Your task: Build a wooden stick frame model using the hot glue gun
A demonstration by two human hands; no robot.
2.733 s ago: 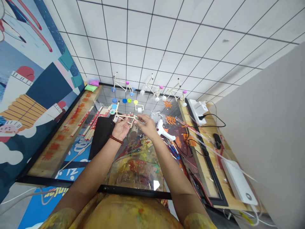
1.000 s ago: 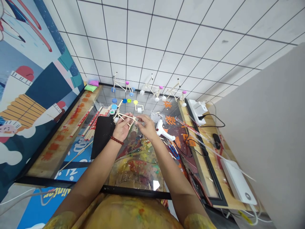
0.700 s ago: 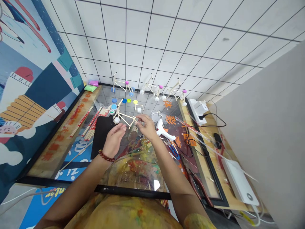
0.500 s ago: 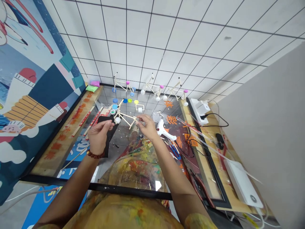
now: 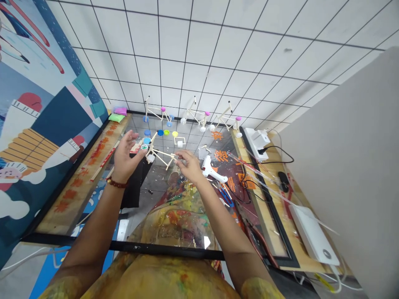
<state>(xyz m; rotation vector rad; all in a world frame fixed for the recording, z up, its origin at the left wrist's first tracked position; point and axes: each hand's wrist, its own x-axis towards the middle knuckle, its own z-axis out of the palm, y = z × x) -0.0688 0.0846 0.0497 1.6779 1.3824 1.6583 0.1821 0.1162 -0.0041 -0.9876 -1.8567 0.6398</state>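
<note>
A small tricycle-like model of wooden sticks with a white wheel stands tilted over the glass table. The thumb and fingers of my right hand are closed on the stick model's right end. My left hand is open just left of the model, fingers raised and apart from the thumb. Its thumb tip comes close to a small round tub with white and green contents. Whether the thumb touches the tub I cannot tell.
Three finished-looking stick models line the back edge. A white glue gun lies right of my right hand, near blue-handled scissors. Coloured lids, a black sheet, pliers and a power strip are around.
My left hand has moved up and left, and its pinched fingers have spread apart. The right hand stays on the stick model. The view has shifted slightly.
</note>
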